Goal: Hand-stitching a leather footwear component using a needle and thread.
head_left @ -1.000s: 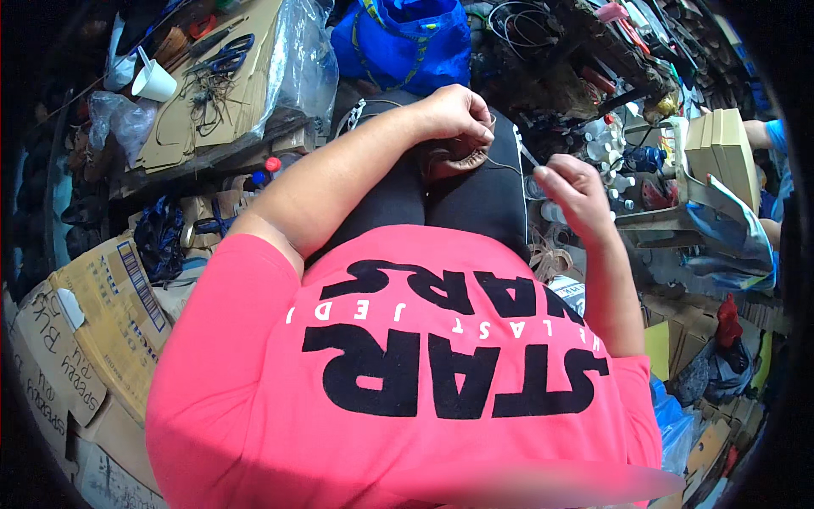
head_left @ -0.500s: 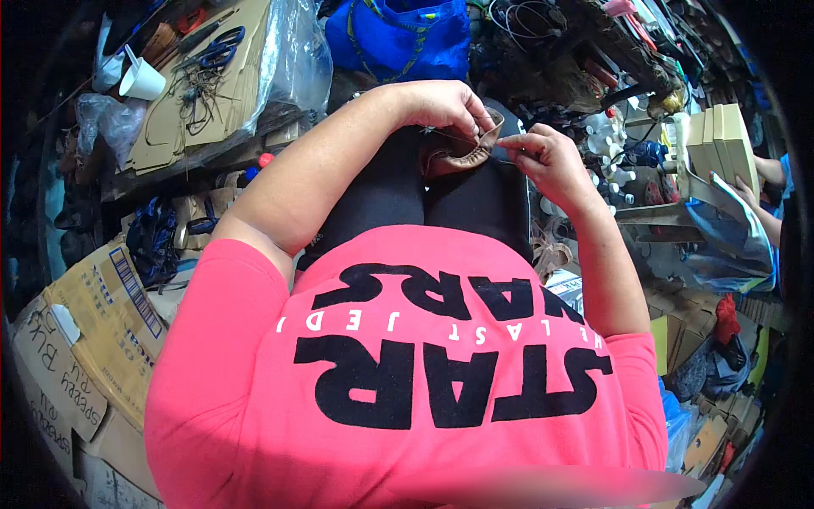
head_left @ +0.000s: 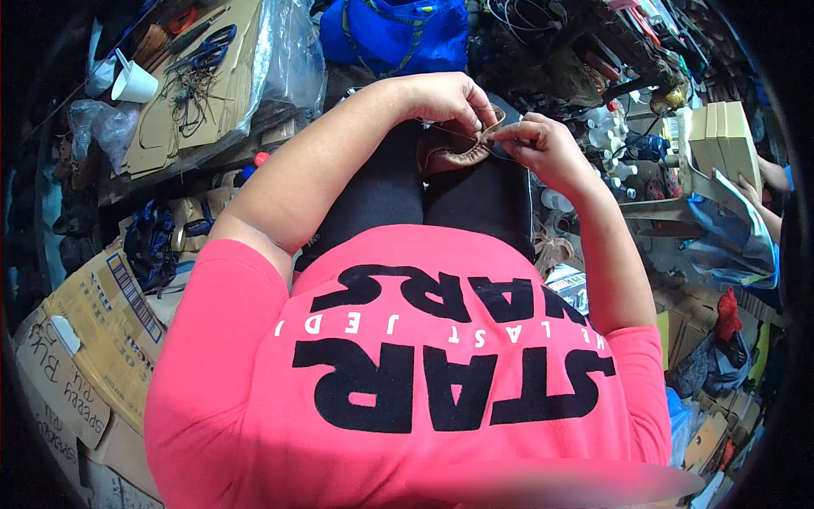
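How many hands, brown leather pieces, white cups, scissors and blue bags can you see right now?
Hands: 2, the left hand and right hand
Brown leather piece: 1
White cup: 1
Scissors: 1
Blue bag: 1
Total: 6

Brown leather piece (head_left: 449, 151), pink shirt (head_left: 407, 373)

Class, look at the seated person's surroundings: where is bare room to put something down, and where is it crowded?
Free: black lap beside the brown leather piece, which the left hand and right hand hold. Partly free: the cardboard sheet near the scissors. Crowded: the bottles and boxes on the right.
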